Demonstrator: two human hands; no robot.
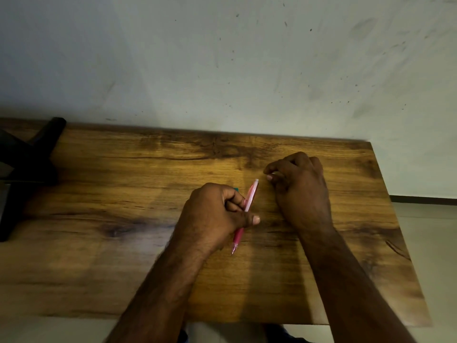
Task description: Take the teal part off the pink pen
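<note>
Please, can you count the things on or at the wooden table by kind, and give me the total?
Pens: 1, the pink pen, gripped by the left hand.
Small pale things: 1, pinched by the right hand; too small to identify.
Teal things: 1, mostly hidden behind the left hand.
Black stands: 1, the black stand.
Total: 4

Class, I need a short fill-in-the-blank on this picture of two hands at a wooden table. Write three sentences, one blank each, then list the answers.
1. The left hand grips a pen whose colour is ____.
2. The pen's writing tip points ____ the person, its other end toward the wall.
3. Both hands are above a table made of ____; the right hand is curled beside the pen.

Answers: pink; toward; wood
</note>
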